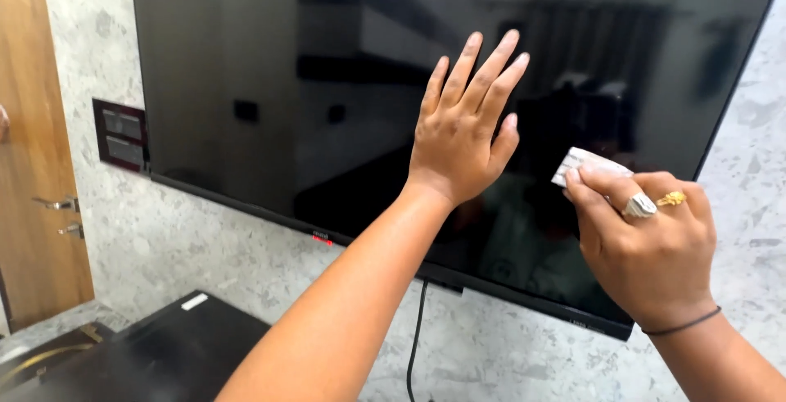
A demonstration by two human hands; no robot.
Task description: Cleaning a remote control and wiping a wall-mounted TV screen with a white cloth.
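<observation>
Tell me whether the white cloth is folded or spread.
Folded: the white cloth is a small wad pinched in the right hand against the dark television screen.

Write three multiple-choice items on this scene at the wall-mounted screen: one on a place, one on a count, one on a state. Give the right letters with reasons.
1. Where is the left hand?
A. flat against the dark screen
B. on the wooden door
C. on the cable

2. How many rings show on the right hand?
A. none
B. two
C. four

3. What state is the right hand in?
A. open and empty
B. fingers closed on a small white folded cloth
C. out of view

Answers:
1 A, the palm lies spread on the glass.
2 B, one silver and one gold ring show.
3 B, the cloth sticks out above the fingertips, against the screen.
</observation>
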